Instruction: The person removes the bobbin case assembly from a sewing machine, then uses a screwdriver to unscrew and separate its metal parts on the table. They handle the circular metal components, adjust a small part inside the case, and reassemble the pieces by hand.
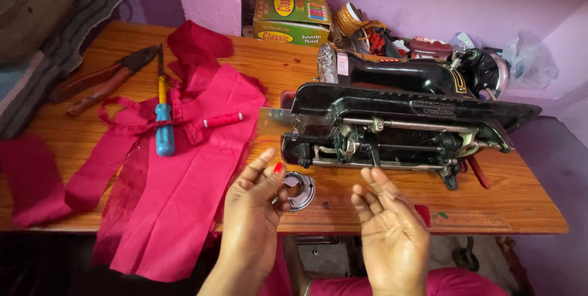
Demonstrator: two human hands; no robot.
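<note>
Two hands: left hand point(251, 210), right hand point(392, 228); one sewing machine point(392, 118), tilted back.

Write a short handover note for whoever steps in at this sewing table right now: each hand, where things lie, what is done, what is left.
Left hand: pinches a small metal part in its fingertips.
Right hand: open, empty.
Sewing machine: tipped back on the wooden table, underside exposed.
Round metal piece: on the table beside the left hand.
Blue-handled screwdriver: on the pink cloth; pliers further left.
Left: machine still tipped back, parts out.

At ten o'clock we see pliers point(101, 80), a blue-handled screwdriver point(163, 121), pink cloth point(184, 179); thread boxes point(289, 14) at twelve.
</note>
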